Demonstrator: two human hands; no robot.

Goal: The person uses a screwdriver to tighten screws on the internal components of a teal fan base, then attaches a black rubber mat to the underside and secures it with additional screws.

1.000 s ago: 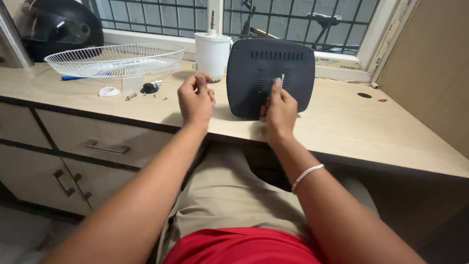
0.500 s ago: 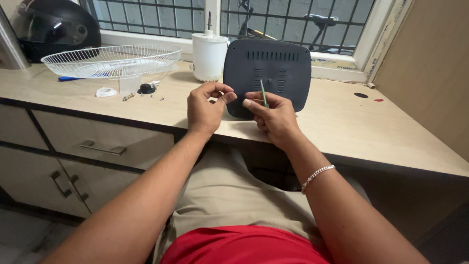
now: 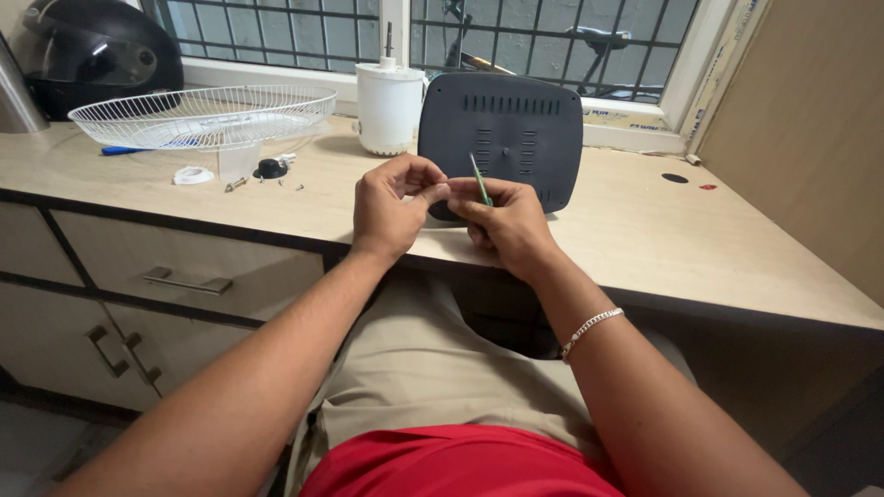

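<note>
At a window-side wooden worktop [image 3: 645,230], our right hand [image 3: 506,225] pinches a thin green screwdriver [image 3: 480,180] upright before a dark vented cover [image 3: 502,138]. Our left hand [image 3: 391,207] has fingers closed at its tip, perhaps on something too small to see. Steadying both hands close together seems wise.
</note>
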